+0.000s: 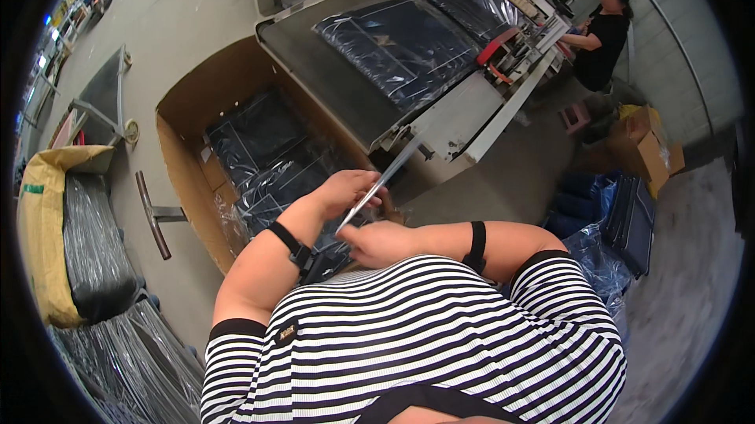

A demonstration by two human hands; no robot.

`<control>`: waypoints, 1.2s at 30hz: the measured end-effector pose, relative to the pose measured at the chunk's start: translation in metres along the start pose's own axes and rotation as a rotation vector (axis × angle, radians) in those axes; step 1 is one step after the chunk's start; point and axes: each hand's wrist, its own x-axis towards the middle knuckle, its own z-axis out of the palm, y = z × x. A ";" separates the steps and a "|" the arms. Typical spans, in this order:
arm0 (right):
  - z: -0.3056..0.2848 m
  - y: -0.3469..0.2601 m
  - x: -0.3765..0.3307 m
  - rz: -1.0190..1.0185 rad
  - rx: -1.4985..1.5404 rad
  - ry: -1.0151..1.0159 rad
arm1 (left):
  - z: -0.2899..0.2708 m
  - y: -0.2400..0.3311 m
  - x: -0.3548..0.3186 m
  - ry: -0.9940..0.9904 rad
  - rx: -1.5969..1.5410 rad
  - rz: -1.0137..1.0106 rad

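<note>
Factory floor, seen from above: left hand (pixel 346 188) and right hand (pixel 377 241) together grip thin clear-wrapped flat item (pixel 385 176), seen edge-on, fingers closed around its lower end, above large cardboard box (pixel 185 156). Box partly filled: several dark bagged garments (pixel 267 153) already stacked inside, room apparently left. Two more bagged garments (pixel 409 46) lie on conveyor desk (pixel 330 78) behind, seemingly awaiting packing. Second person (pixel 602 31) works at far end.
</note>
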 end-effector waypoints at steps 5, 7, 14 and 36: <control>-0.007 -0.006 -0.010 -0.255 0.103 -0.192 | 0.024 0.001 0.018 0.035 0.092 -0.010; 0.003 0.002 -0.011 -0.365 0.216 -0.153 | 0.028 -0.009 0.011 0.093 0.249 0.072; -0.006 0.089 -0.023 0.258 1.308 0.445 | 0.017 0.004 -0.068 0.264 0.669 0.406; -0.044 0.106 -0.044 0.599 1.091 0.887 | -0.202 -0.081 0.092 0.657 -0.443 0.160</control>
